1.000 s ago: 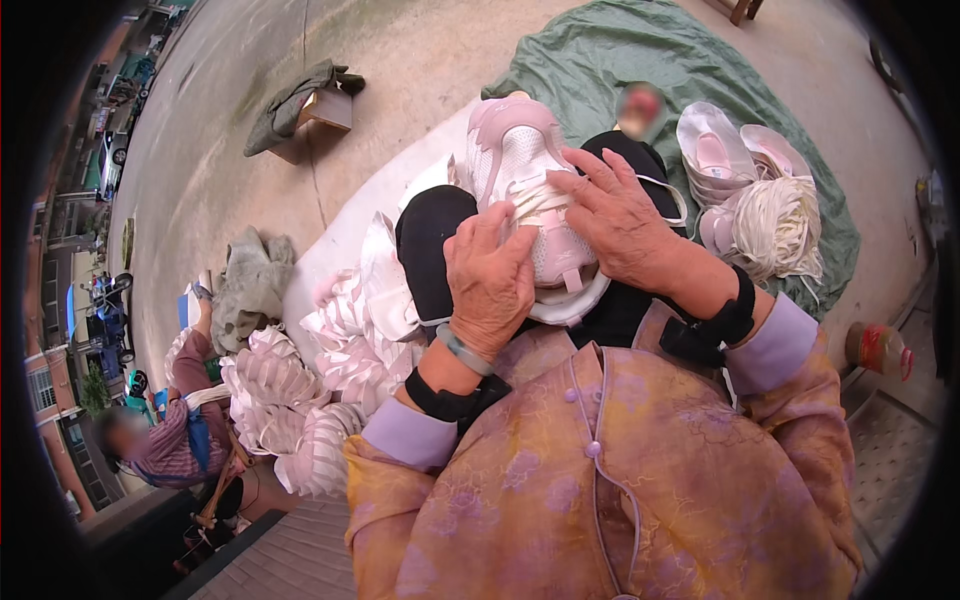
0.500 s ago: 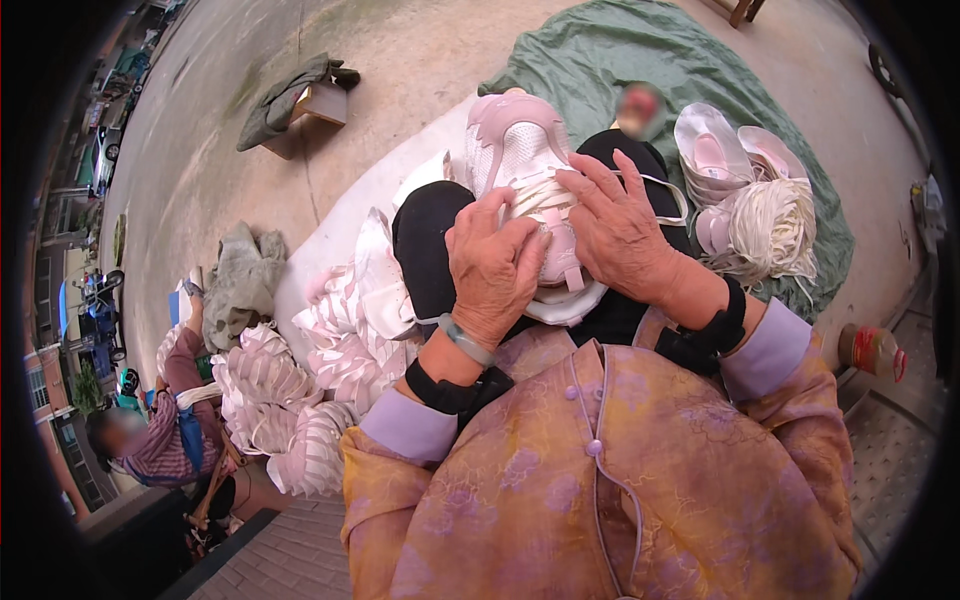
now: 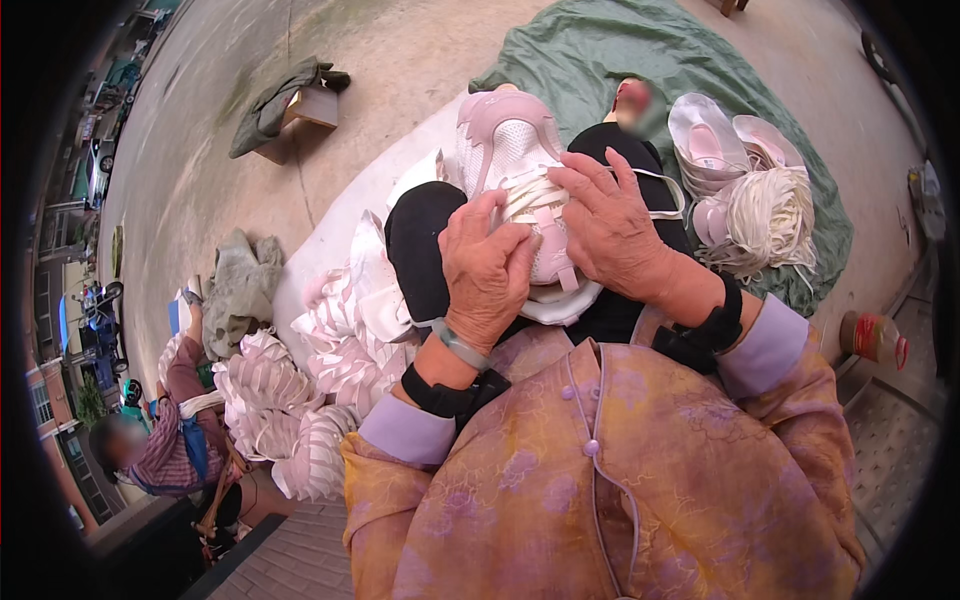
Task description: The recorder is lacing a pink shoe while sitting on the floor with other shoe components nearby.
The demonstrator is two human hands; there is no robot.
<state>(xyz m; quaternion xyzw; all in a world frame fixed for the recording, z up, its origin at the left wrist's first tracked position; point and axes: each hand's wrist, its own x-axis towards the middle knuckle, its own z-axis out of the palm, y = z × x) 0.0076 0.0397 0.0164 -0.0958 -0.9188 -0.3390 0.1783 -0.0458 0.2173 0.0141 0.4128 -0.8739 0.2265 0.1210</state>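
A pink-and-white shoe upper (image 3: 512,140) lies over my lap, its toe pointing away and its heel end near me. White shoelace (image 3: 530,195) crosses its throat in several rows above a pink tongue (image 3: 552,250). My left hand (image 3: 485,265) is closed at the left lacing edge, thumb and forefinger bent together. On the other side, my right hand (image 3: 615,225) grips the right lacing edge, fingertips on the lace and outer fingers raised. A loose lace loop (image 3: 672,190) runs out to the right over my black-clad knee. Both thumb tips are partly hidden.
To the right, stacked shoe uppers (image 3: 705,140) and a bundle of white laces (image 3: 770,220) lie on a green cloth (image 3: 570,45). Piled uppers (image 3: 265,385) are at left, near another seated person (image 3: 180,450). A plastic bottle (image 3: 872,338) stands at far right.
My left hand has shifted slightly toward the left and its fingertips have drawn back a little from the laces. The right hand keeps nearly the same hold; the whole view has shifted slightly.
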